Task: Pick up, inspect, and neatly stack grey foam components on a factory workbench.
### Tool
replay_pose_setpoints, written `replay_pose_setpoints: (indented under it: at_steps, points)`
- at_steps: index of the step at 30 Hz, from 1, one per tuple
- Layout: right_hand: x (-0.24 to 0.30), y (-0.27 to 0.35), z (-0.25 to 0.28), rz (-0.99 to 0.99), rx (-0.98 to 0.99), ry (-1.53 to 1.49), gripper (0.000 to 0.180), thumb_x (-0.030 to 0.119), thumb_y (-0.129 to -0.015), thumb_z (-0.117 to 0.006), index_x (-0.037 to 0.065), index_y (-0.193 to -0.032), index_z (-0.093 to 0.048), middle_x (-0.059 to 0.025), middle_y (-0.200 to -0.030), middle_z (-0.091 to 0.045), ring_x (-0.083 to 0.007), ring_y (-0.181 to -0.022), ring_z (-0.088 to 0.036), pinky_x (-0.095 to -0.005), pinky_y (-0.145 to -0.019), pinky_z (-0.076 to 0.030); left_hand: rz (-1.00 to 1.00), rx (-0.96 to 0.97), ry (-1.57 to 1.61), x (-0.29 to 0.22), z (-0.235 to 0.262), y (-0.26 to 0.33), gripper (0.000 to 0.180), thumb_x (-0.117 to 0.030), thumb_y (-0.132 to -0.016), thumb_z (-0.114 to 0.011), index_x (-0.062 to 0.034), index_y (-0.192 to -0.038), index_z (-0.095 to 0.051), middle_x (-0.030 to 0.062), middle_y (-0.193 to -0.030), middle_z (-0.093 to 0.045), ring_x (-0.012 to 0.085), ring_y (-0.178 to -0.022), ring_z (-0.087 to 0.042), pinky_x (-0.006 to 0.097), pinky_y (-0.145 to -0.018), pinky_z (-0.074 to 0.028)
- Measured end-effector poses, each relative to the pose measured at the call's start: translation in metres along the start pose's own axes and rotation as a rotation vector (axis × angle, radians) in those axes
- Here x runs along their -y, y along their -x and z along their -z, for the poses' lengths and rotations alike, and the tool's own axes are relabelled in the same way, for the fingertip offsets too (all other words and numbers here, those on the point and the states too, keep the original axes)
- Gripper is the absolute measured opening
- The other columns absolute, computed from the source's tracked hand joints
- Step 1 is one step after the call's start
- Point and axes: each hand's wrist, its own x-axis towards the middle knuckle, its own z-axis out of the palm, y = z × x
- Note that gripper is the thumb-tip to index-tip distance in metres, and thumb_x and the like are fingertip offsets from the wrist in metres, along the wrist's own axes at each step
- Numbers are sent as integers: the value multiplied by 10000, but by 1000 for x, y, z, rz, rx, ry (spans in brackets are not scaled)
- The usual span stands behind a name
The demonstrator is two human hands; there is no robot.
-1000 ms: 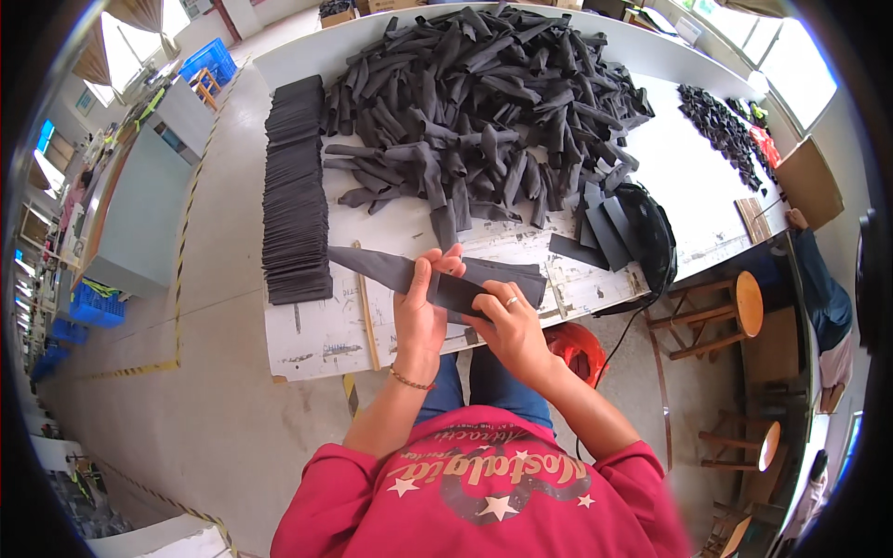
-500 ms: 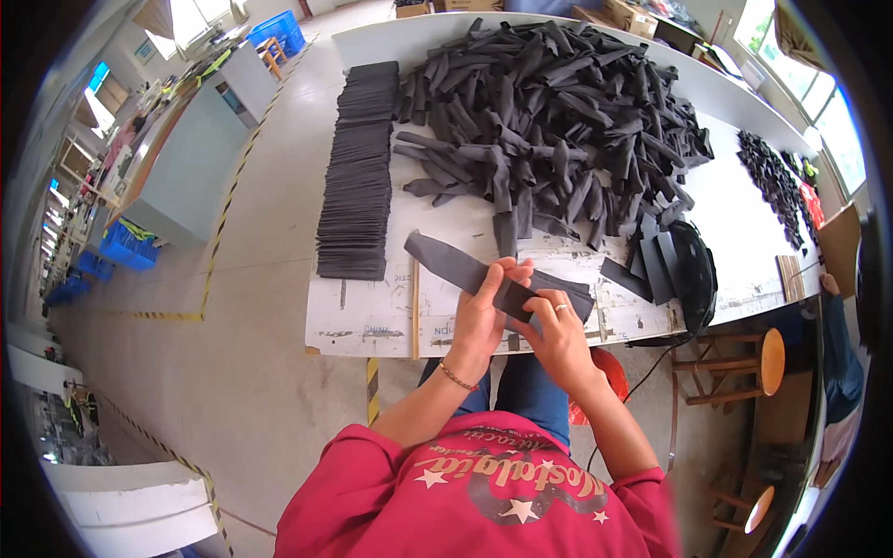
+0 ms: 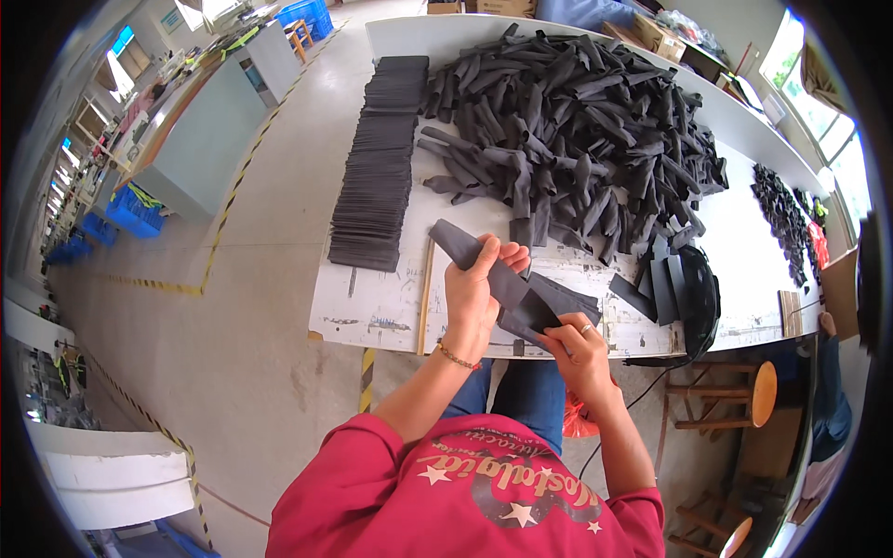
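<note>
**Strip lifted off the table**

Both hands have risen since the earlier frame, taking the dark strip (image 3: pixel 507 284) up off the table (image 3: pixel 381 302). Left hand (image 3: pixel 474 288) grips its upper part, fingers curled round it; right hand (image 3: pixel 579 346) pinches the lower end. Just beyond them lies the loose pile (image 3: pixel 586 139); the flat stack (image 3: pixel 377 181) sits to their left. Judged step: smoothing one strip; next would call for laying it on the stack.

I see both forearms entering from 6 o'clock, bare below red sleeves. Left hand (image 3: pixel 476 286) is raised toward 12 o'clock, fingers curled closed in a grip, bracelet at the wrist. Right hand (image 3: pixel 577 346) sits at its 4 o'clock, fingers pinched shut, ring visible.
</note>
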Motion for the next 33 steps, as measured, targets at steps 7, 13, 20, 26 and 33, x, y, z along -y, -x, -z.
replay_pose_setpoints:
  at_steps: [7, 13, 20, 26, 33]
  points:
    - [-12, 12, -11, -21, -40, -14, 154, 5, -731, -782, 17, -814, -653, -119, -863, -617, -260, -676, -614, -325, -571, -492, 46, -127, -43, 16, 3, -1, 220, -151, -875, -721, 40, -894, -615, 148, -804, -660, 260, -712, -673, 395, -697, -597]
    - [-15, 16, -19, -17, -32, -38, 153, -7, -724, -779, 11, -813, -655, -125, -860, -621, -262, -691, -617, -327, -594, -497, 65, -213, -42, 18, 6, 0, 260, -171, -854, -748, 36, -904, -598, 119, -749, -631, 255, -649, -659, 395, -650, -599]
    - [-12, 4, -25, 52, -17, -53, 157, -15, -737, -758, 7, -818, -625, -114, -866, -605, -287, -716, -591, -371, -601, -490, 88, -246, -22, 31, 10, 9, 277, -183, -852, -752, 31, -924, -592, 105, -733, -615, 248, -633, -648, 386, -637, -598]
    - [-13, -4, -26, 13, 13, -83, 155, -18, -737, -753, 6, -823, -627, -117, -884, -615, -286, -729, -603, -359, -613, -495, 142, -152, -15, 38, 9, 19, 325, -241, -872, -735, 25, -1010, -609, 75, -704, -612, 234, -651, -650, 354, -658, -561]
    - [-19, -10, -18, -66, -10, -132, 157, -26, -737, -755, 8, -835, -637, -114, -901, -634, -229, -710, -606, -313, -609, -480, 192, 12, 86, 35, 13, 23, 390, -281, -902, -697, 27, -1121, -600, 61, -751, -629, 241, -797, -683, 350, -787, -542]
